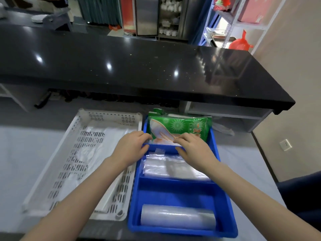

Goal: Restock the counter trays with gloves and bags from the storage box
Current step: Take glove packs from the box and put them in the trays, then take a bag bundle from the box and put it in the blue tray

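Note:
A blue divided tray (224, 202) sits in front of me with three compartments. A green pack of disposable gloves (182, 126) stands in the far compartment. My left hand (132, 145) and my right hand (192, 146) both rest fingertips on the pack's lower edge at the divider. The middle compartment holds a flat stack of clear plastic bags (173, 167). A roll of clear bags (177, 217) lies in the near compartment. To the left, a white perforated basket (74, 153) holds white plastic bags (97, 150).
Both trays stand on a grey counter (22, 148). A raised black glossy counter (139, 66) runs across behind them. A beige wall with a socket (285, 144) is at right. Shelving and a red bag (240, 43) stand beyond.

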